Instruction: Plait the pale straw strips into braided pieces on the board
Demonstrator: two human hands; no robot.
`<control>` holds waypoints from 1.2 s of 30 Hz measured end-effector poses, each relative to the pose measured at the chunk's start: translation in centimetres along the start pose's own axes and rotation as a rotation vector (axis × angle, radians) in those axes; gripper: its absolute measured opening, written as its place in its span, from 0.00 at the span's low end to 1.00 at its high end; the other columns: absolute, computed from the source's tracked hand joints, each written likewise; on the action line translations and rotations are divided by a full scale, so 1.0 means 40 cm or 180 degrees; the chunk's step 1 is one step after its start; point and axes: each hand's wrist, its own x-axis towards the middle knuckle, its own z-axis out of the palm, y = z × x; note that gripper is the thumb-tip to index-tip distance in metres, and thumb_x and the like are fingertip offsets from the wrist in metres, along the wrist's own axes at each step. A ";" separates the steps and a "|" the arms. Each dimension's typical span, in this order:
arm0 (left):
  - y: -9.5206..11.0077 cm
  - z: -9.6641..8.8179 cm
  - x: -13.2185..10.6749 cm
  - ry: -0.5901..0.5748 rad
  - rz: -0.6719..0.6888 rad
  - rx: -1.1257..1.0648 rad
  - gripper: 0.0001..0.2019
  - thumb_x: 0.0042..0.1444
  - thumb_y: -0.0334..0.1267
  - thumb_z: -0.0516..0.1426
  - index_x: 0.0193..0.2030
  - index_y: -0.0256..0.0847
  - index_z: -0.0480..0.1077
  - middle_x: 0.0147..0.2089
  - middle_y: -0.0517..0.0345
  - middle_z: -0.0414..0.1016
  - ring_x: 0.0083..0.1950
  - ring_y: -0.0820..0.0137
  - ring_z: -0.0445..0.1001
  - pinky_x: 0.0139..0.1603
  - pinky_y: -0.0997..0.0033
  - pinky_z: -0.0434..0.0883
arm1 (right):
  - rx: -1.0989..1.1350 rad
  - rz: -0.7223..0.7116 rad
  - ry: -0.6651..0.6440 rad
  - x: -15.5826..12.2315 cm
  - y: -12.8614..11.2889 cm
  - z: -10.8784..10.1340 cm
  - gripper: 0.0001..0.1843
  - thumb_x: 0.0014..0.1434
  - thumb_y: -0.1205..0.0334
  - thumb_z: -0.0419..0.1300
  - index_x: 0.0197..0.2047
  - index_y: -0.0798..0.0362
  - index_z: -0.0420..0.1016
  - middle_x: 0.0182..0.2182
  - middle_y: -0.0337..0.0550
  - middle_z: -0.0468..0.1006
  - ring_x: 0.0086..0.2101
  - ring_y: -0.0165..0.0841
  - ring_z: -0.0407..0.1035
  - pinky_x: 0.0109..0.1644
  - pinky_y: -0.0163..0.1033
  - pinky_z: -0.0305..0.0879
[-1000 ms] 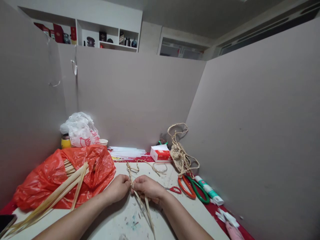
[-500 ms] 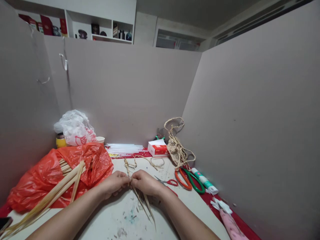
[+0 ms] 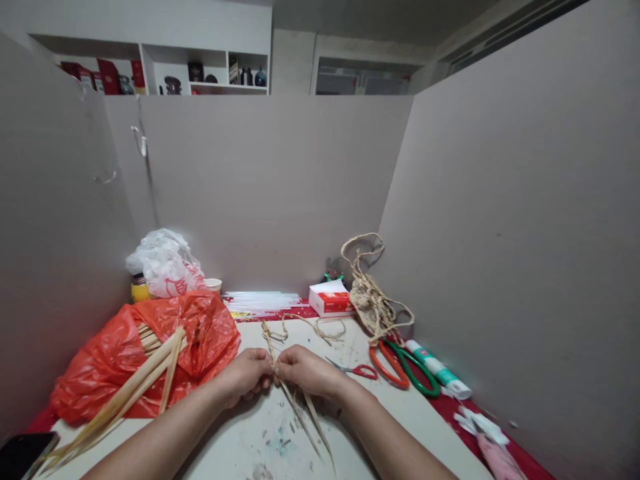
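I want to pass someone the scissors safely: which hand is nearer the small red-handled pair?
Right. The right hand is just left of the red-handled scissors; the left hand is farther left, on the right hand's other side.

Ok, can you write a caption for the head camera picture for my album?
Left hand and right hand pinch a plant-fibre cord over a cream board, red-handled scissors lying nearby.

Bag [image 3: 95, 373] and straw strips [image 3: 150, 365] lie left of scissors [image 3: 365, 371].
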 end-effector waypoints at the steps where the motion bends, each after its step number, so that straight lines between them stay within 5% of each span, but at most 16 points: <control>1: -0.002 0.003 0.003 0.0106 -0.0008 0.0043 0.08 0.43 0.41 0.54 0.28 0.41 0.60 0.18 0.69 0.58 0.14 0.82 0.45 0.18 0.77 0.39 | 0.0017 -0.0006 -0.0002 0.004 0.005 0.002 0.15 0.54 0.55 0.55 0.25 0.58 0.70 0.14 0.31 0.55 0.16 0.21 0.45 0.18 0.31 0.40; 6: -0.024 0.002 0.019 0.0568 0.0524 0.0616 0.05 0.42 0.37 0.54 0.24 0.38 0.63 0.19 0.67 0.59 0.20 0.79 0.51 0.22 0.76 0.47 | -0.0058 0.0014 -0.0021 0.021 0.026 0.012 0.15 0.54 0.54 0.56 0.26 0.58 0.72 0.14 0.31 0.56 0.16 0.22 0.46 0.19 0.30 0.42; 11: -0.026 -0.007 0.020 0.0470 0.0858 0.1045 0.07 0.44 0.38 0.54 0.25 0.35 0.67 0.22 0.63 0.63 0.27 0.75 0.57 0.28 0.75 0.55 | -0.0296 -0.0030 0.0006 0.018 0.030 0.008 0.18 0.54 0.50 0.55 0.25 0.58 0.70 0.16 0.32 0.55 0.17 0.22 0.46 0.19 0.30 0.42; 19: -0.006 -0.008 0.006 0.0419 0.0725 0.1316 0.09 0.47 0.41 0.52 0.23 0.37 0.64 0.21 0.65 0.59 0.25 0.76 0.55 0.25 0.76 0.52 | -0.0505 -0.0075 0.0008 0.005 0.010 0.001 0.12 0.54 0.58 0.54 0.24 0.57 0.66 0.17 0.32 0.57 0.19 0.23 0.50 0.21 0.30 0.46; 27: -0.010 -0.002 0.012 0.0271 0.0226 0.0557 0.10 0.47 0.42 0.53 0.23 0.40 0.58 0.16 0.70 0.50 0.16 0.81 0.44 0.19 0.75 0.41 | -0.0910 -0.0204 0.0143 -0.020 -0.032 -0.003 0.09 0.52 0.65 0.51 0.21 0.56 0.64 0.17 0.33 0.58 0.20 0.24 0.51 0.23 0.30 0.46; 36: -0.007 0.009 0.005 0.0407 0.0346 0.0420 0.11 0.44 0.40 0.55 0.19 0.39 0.57 0.15 0.70 0.50 0.16 0.82 0.44 0.19 0.75 0.41 | -0.0924 0.0078 0.0192 -0.028 -0.030 -0.032 0.07 0.50 0.63 0.55 0.25 0.57 0.70 0.18 0.36 0.67 0.20 0.25 0.58 0.23 0.31 0.51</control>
